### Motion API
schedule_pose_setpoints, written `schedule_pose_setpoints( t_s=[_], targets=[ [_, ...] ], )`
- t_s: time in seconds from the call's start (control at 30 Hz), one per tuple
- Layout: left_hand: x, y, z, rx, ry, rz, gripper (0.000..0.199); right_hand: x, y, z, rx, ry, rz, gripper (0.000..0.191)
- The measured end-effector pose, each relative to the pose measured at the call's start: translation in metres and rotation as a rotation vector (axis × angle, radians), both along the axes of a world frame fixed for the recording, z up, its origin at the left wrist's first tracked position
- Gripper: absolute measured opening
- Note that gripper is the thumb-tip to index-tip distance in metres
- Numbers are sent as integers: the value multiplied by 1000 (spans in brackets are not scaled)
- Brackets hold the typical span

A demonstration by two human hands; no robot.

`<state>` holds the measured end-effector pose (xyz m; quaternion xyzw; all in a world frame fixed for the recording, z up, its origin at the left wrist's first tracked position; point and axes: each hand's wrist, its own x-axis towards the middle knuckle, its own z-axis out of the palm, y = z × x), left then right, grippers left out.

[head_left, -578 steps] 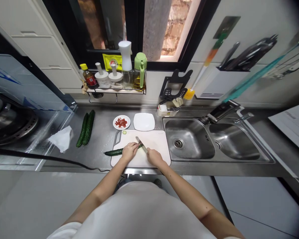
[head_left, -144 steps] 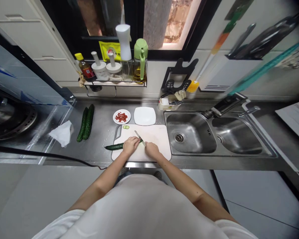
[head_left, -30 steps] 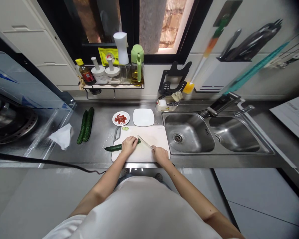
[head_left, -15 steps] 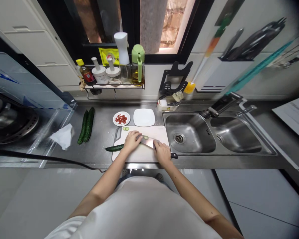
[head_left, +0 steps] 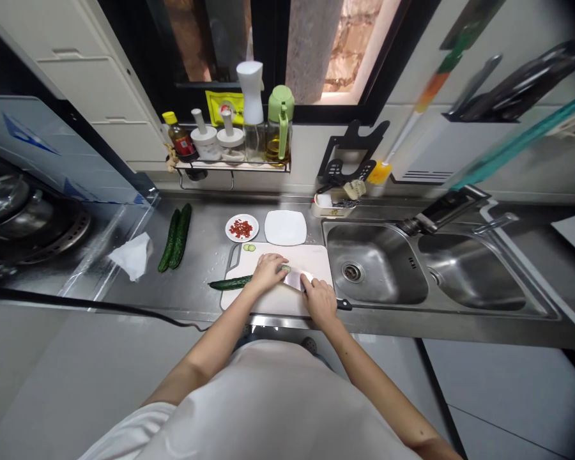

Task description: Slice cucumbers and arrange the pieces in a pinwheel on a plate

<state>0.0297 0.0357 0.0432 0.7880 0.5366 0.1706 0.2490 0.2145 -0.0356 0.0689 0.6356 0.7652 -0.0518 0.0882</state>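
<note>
Just leftward of the right hand [head_left: 322, 301], closed round the knife [head_left: 294, 279], lay the slice [head_left: 286, 269], touched by the nearer left hand [head_left: 267, 271], its pinch unclear; the cucumber [head_left: 230, 283] stretched left beyond.

Even, moderately bright light puts pale glare on the flat steel knife blade [head_left: 296, 279] between the hands; far right of them, wall items smear and corners darken.
</note>
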Motion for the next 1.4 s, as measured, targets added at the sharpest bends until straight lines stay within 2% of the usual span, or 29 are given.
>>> schedule_pose_setpoints(
  t_s=[0.1, 0.27, 0.4, 0.5, 0.63, 0.7, 0.8, 1.03, 1.4],
  targets=[
    [0, 2, 2, -24, 17, -19, 31, 2, 0, 1, 21, -19, 32, 44],
    [-2, 7, 8, -40, -39, -45, 20, 5, 1, 4, 28, -44, 63, 43],
    [-4, 11, 6, -16, -108, 11, 9, 9, 0, 4, 37, -54, 58, 41],
    [-10, 15, -2, -33, -171, 143, 8, 14, 0, 5, 31, -61, 33, 41],
    [-29, 27, -20, -134, -269, 449, 13, 24, 0, 6, 23, -69, -16, 40],
    [-41, 35, -29, -145, -263, 573, 15, 29, -1, 5, 19, -66, -42, 40],
    [-58, 47, -38, -181, -189, 666, 17, 32, -2, 4, 8, -57, -73, 42],
    [-67, 63, -49, -217, -38, 738, 18, 32, -6, 3, -32, -24, -98, 45],
    [-58, 61, -49, -178, 110, 695, 25, 32, -8, 3, -48, 15, -135, 46]
  ],
)
